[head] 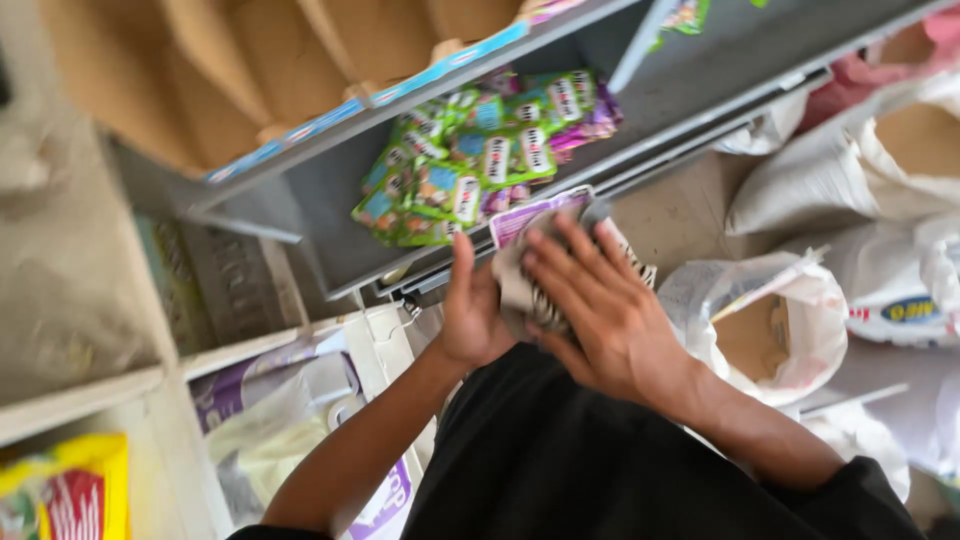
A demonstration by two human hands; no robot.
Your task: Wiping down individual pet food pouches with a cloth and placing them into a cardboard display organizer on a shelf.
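Both my hands hold a bundle of small grey and white sachets [520, 285] with a purple-edged packet [530, 213] on top, just below a grey metal shelf [330, 215]. My left hand [470, 305] grips the bundle from the left side. My right hand [600, 300] lies over it with fingers spread. On the shelf above rests a pile of green sachets [455, 165], with purple ones [590, 125] at its right end.
Open white sacks [770, 320] of brown powder stand at the right, more sacks [900, 150] behind them. Purple and white bags [290, 400] fill a lower compartment at the left. A yellow and red packet [70, 490] sits at the bottom left. Cardboard dividers [230, 70] line the top.
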